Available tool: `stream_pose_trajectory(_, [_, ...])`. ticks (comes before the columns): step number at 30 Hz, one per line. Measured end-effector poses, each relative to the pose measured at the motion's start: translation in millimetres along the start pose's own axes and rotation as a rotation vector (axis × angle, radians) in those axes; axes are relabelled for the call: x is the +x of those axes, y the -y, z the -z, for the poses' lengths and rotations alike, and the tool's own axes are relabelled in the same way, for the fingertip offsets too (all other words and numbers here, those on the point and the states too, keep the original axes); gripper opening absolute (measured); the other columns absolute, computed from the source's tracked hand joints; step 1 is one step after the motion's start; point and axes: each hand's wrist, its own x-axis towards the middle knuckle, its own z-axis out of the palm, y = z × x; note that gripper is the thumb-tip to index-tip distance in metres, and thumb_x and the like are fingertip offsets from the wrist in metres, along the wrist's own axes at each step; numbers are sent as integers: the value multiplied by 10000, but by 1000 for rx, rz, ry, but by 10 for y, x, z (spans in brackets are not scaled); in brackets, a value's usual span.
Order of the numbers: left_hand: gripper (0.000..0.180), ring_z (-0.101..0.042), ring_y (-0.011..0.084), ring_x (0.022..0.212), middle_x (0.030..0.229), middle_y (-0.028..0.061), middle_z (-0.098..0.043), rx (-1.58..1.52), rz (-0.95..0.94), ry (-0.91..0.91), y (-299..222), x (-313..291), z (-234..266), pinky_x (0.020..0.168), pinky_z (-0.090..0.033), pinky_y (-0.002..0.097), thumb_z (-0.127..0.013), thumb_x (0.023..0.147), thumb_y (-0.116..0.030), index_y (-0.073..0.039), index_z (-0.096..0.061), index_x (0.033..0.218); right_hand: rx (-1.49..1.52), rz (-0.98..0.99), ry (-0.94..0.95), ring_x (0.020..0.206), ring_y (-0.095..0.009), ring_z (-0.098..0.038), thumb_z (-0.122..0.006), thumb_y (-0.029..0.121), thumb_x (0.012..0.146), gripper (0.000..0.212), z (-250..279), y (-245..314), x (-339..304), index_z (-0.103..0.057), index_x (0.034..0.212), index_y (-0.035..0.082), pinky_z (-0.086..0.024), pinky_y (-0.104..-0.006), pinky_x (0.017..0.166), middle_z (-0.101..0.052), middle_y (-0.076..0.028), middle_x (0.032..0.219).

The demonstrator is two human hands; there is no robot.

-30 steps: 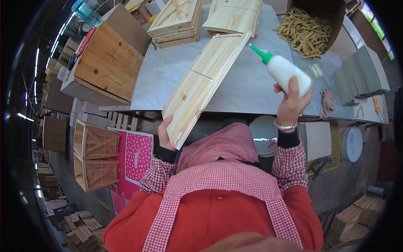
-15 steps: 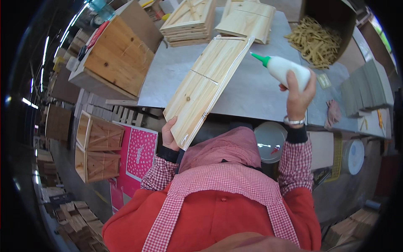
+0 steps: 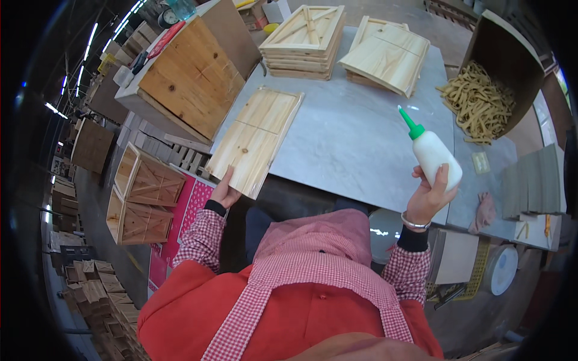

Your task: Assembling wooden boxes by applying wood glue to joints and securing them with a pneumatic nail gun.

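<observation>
My left hand (image 3: 225, 190) grips the near end of a light wooden panel (image 3: 253, 138), which rests partly over the table's left front edge. A groove crosses the panel, and a thin wet line runs along its right edge. In my right hand (image 3: 430, 195) is a white glue bottle (image 3: 436, 157) with a green nozzle, held above the table and tilted with its tip up, away from the panel. The grey table (image 3: 343, 138) lies beneath both.
Slatted wooden frames (image 3: 304, 51) and grooved wooden panels (image 3: 388, 57) are stacked at the back. A box of tan rubber bands (image 3: 478, 102) lies on its side at the right, behind a stack of grey boards (image 3: 533, 183). A wooden cabinet-like box (image 3: 189, 78) stands left.
The wooden panel has moved left and down toward the table with my left hand. My right hand has drawn the glue bottle away from the panel and turned its nozzle upward.
</observation>
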Motion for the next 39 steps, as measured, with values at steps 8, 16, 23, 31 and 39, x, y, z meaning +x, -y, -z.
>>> stream_pose_trajectory(8, [417,-631,329,905,895,181,-657,2291,132,-2,-1228,159,-1200,745,-517,435,-617,873,-410,-30,-649,1041,37,-46,-95,591,-216,-573,-501,301,908,464,183,-233,278,-422,1205,-47,-459,-291,501,-579,-175,912])
stream_pose_trajectory(16, [624,-450,388,1217,1511,125,-250,2261,-1473,425,-818,2034,-3539,982,-418,427,-725,750,-191,-225,-484,1325,-13,-63,-124,590,-204,-568,-491,325,886,521,220,-348,429,-409,1228,-60,-440,-272,493,-577,-167,906])
stream_pose_trajectory(23, [584,-495,376,1173,1483,129,-302,2498,-956,751,-808,2736,-3829,858,-503,438,-714,730,-147,-217,-503,1270,-95,-93,-205,598,-202,-567,-489,325,873,534,274,-428,508,-406,1229,-64,-434,-271,483,-572,-166,912])
stream_pose_trajectory(31, [726,-489,367,1202,1418,155,-411,1876,-1229,635,-887,2149,-2834,896,-492,408,-717,681,-47,-154,-446,1346,-66,-121,-192,591,-199,-567,-499,336,855,525,225,-543,558,-422,1193,-59,-429,-266,467,-567,-163,904])
stream_pose_trajectory(39, [680,-612,329,1007,1139,149,-623,1735,-1186,206,-1065,2445,-2625,872,-503,362,-732,661,-30,-128,-515,1298,-65,-115,-141,577,-212,-571,-493,331,853,525,166,-336,510,-423,1185,-69,-436,-275,462,-572,-180,916])
